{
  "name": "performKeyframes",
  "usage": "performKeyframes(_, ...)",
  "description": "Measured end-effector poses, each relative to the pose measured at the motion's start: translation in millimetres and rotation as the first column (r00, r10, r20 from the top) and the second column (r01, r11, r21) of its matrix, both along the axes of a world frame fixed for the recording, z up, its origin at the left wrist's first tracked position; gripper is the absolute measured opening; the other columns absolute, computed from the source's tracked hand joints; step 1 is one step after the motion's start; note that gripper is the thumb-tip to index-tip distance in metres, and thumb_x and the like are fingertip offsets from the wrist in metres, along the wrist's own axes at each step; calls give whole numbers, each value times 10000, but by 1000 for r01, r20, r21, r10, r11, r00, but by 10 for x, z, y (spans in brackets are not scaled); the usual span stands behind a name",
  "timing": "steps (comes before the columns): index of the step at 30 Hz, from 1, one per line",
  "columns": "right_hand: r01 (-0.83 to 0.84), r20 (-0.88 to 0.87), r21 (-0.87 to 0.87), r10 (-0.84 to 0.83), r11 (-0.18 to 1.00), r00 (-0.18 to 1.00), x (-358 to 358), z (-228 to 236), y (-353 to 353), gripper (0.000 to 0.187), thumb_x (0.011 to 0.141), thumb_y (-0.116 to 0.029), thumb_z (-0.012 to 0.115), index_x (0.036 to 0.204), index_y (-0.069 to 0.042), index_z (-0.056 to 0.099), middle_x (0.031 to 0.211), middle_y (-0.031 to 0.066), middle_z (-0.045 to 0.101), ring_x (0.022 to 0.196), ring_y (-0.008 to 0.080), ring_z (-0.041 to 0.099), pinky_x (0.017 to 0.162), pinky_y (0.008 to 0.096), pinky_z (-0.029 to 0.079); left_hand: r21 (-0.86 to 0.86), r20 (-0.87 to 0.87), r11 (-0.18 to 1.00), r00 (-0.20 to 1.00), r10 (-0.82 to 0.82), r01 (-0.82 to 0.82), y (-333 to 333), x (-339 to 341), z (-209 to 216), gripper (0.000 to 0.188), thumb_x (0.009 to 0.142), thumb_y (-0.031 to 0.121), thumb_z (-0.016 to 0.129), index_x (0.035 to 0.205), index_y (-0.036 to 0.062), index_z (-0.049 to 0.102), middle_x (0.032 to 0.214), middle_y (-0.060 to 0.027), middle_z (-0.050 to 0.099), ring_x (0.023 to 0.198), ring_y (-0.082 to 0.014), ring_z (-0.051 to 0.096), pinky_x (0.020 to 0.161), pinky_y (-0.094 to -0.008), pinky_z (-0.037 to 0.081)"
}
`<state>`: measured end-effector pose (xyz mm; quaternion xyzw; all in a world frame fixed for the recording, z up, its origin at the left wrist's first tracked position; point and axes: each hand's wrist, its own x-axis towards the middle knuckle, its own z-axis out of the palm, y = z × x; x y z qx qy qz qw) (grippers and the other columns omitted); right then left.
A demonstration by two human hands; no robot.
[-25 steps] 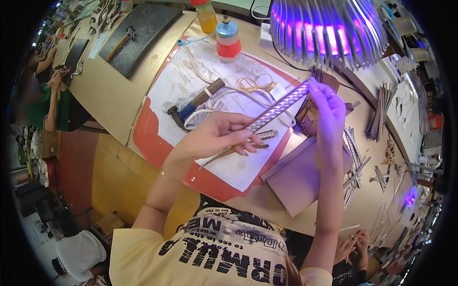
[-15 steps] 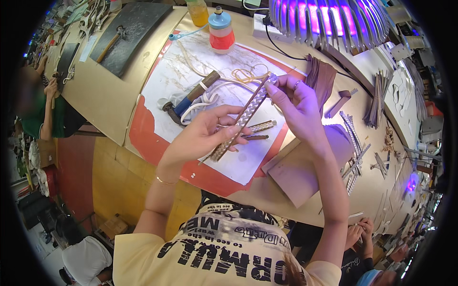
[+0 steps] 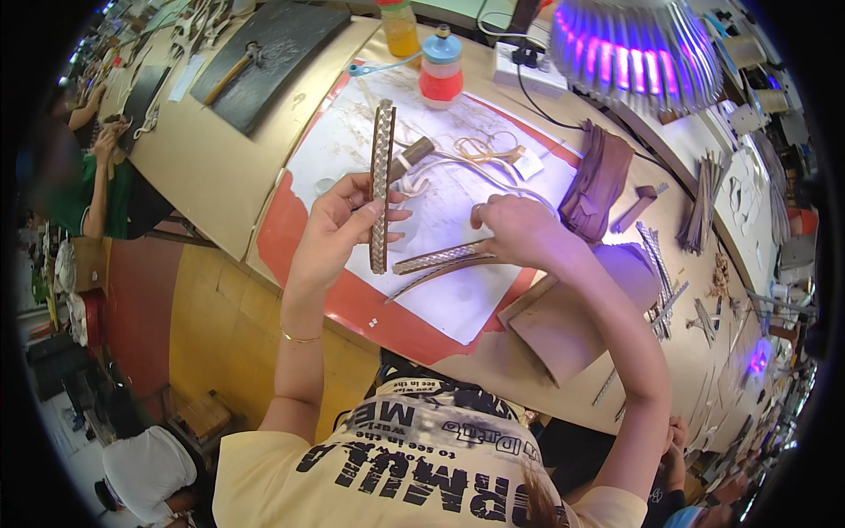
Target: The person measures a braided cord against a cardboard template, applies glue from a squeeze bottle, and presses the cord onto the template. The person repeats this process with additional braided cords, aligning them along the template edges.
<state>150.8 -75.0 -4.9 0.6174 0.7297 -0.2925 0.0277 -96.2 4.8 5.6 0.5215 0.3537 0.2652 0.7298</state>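
Observation:
My left hand (image 3: 345, 216) is closed on a braided strap (image 3: 380, 167), pale weave with dark brown edges, held nearly upright above the white sheet (image 3: 352, 123). A second braided strap (image 3: 440, 257) lies slanting over the sheet, and its right end runs under my right hand (image 3: 524, 231). The fingers of that hand are curled down at this end, their tips partly hidden. Just below it, a thin dark strip (image 3: 431, 276) curves across the sheet. Behind the upright strap, a hammer with a wooden handle (image 3: 418, 154) is mostly covered.
Pale cords (image 3: 458, 163) lie beyond my hands. A blue-topped bottle (image 3: 440, 75) and a jar of yellow liquid (image 3: 399, 33) stand at the back. A lamp (image 3: 638, 53) glows purple overhead. Brown leather (image 3: 598, 180) and a tan sheet (image 3: 563, 330) lie right; another person works far left.
My left hand has turned the strap from slanting to upright. My right hand has let go of its upper end and come down to the second strap. The whole view has shifted slightly.

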Motion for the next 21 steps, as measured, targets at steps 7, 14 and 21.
performKeyframes(7,-103,37,-25,104,994,994,-274,-240,54,207,760,-215,693,873,-50,639,922,142,590,911,310,605,782,418,499,19,33,998,998,51,-51,23,-243,17,306,967,82,489,1245,-40,454,1082,-138,629,967,-211,663,790,-332,587)
performKeyframes(14,69,-311,-78,-89,995,946,86,16,11,170,814,-165,684,882,-22,623,793,176,648,754,338,631,693,413,475,31,28,996,996,82,-83,72,-276,-107,285,958,56,500,1224,-44,474,1050,-119,620,943,-195,661,785,-326,585)
performKeyframes(21,516,-796,-351,-539,782,276,681,559,-408,143,906,-112,657,942,-38,540,748,-7,549,613,47,500,529,205,417,14,-230,983,956,180,-182,80,-815,-443,258,944,36,515,1194,-28,506,999,-86,610,906,-160,637,768,-310,579)
